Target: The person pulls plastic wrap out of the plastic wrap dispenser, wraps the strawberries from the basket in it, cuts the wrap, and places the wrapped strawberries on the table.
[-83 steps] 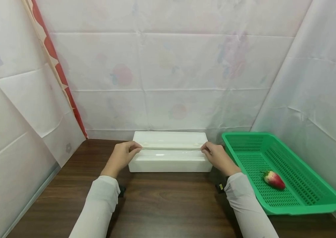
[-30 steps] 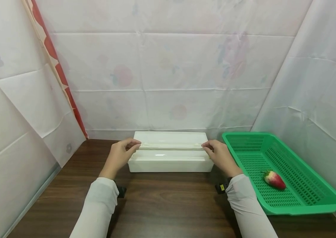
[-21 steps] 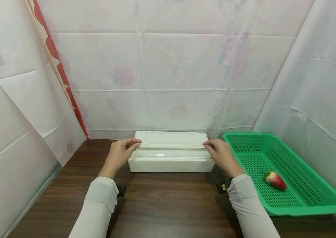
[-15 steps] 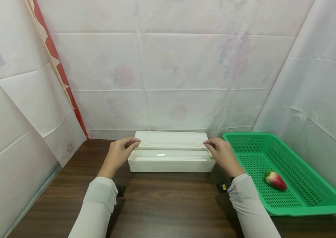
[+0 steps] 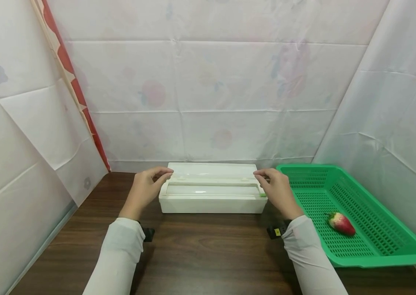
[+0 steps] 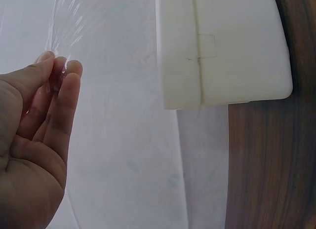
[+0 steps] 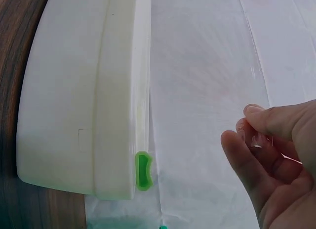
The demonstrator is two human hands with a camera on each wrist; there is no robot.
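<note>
A white cling film dispenser (image 5: 213,205) sits on the table near the back wall. Above its left end, my left hand (image 5: 143,190) pinches one corner of clear cling film (image 6: 69,26) between thumb and fingers; the film shows as bright creases in the left wrist view. My right hand (image 5: 277,192) pinches the film's other side over the right end, with a shiny bit of film between its fingertips in the right wrist view. The stretch between the hands is nearly invisible. A green slider (image 7: 143,171) sits at the dispenser's right end.
To the right, a green plastic basket (image 5: 381,259) with slotted walls holds one red and pale yellow strawberry (image 5: 341,223). White patterned sheeting (image 5: 208,82) hangs behind and at both sides of the dark wooden table (image 5: 208,254).
Both hands have risen a little from the dispenser's top and drawn slightly apart, still pinching the film. The green slider now shows beside the right hand. Basket and strawberry stay put.
</note>
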